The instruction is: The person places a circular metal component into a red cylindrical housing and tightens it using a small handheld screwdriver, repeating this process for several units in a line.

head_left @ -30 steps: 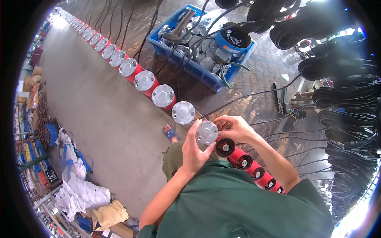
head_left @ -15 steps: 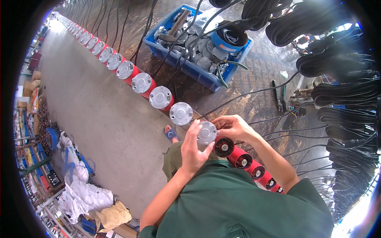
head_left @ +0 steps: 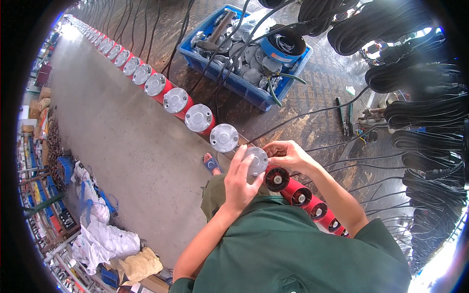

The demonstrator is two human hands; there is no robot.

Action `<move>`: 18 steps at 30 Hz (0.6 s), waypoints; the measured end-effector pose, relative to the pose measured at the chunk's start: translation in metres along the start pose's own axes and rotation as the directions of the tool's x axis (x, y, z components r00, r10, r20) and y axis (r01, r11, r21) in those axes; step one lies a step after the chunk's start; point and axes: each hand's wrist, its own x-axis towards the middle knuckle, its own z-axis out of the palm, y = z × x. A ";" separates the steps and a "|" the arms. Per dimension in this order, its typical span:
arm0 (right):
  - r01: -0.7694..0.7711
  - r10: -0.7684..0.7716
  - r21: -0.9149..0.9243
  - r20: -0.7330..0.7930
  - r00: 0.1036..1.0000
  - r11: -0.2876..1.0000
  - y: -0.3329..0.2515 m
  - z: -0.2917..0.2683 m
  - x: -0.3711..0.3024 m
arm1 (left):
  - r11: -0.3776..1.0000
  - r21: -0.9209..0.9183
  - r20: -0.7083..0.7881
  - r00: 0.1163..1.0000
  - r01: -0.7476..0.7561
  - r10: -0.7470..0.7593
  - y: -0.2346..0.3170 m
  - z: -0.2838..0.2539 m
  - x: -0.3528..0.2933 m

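My left hand point(head_left: 240, 184) is curled round a round silver metal cap point(head_left: 257, 162), with the thumb below it and fingers over its left side. The cap sits on the end of a red cylinder, mostly hidden beneath. At the cap's right edge my right hand point(head_left: 291, 157) has its thumb and fingers bent together in a pinch; what lies between them is too small to see. Up the row to the left, a similar cap point(head_left: 224, 138) covers the neighbouring cylinder. Toward my body on the right, an uncapped red cylinder point(head_left: 277, 179) shows its dark inside and pale centre.
A blue crate point(head_left: 229, 80) of loose metal caps, with a hammer point(head_left: 215, 35) and a blue tape roll point(head_left: 283, 49), stands on the worn bench. Green-handled pliers point(head_left: 344, 117) lie right of it. Coiled black cables point(head_left: 425, 115) line the right side. White sacking point(head_left: 105, 244) lies lower left.
My left fingers have shifted further over the cap's face. The right hand keeps its pinch at the cap's edge, with its fingers slightly moved.
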 end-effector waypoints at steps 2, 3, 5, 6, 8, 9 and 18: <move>0.002 -0.002 0.006 0.000 1.000 1.000 0.000 -0.001 0.000 | 1.000 0.030 0.015 1.000 -0.005 0.005 -0.001 0.001 0.000; 0.004 -0.004 -0.003 -0.007 1.000 1.000 0.000 -0.001 0.000 | 0.999 0.036 0.022 1.000 0.003 -0.004 -0.001 0.001 0.000; -0.008 0.008 0.004 -0.022 1.000 1.000 -0.002 -0.002 0.001 | 0.999 0.044 0.027 0.999 -0.027 0.025 -0.004 0.001 -0.001; 0.001 -0.002 -0.002 -0.043 0.999 1.000 -0.003 -0.002 0.002 | 0.999 0.041 0.035 0.999 -0.020 0.019 -0.006 0.001 -0.001; 0.004 -0.007 -0.029 -0.078 0.997 1.000 -0.006 -0.002 0.002 | 0.997 0.050 0.027 0.998 -0.066 0.065 -0.011 0.001 -0.002; 0.001 -0.006 -0.047 -0.108 0.994 0.999 -0.007 -0.001 0.002 | 0.996 0.048 0.025 0.997 -0.075 0.074 -0.015 0.001 -0.002; 0.109 -0.350 -0.440 -0.513 0.784 0.891 -0.071 -0.008 0.049 | 0.988 -0.091 0.018 0.992 -0.125 0.127 -0.036 0.008 -0.004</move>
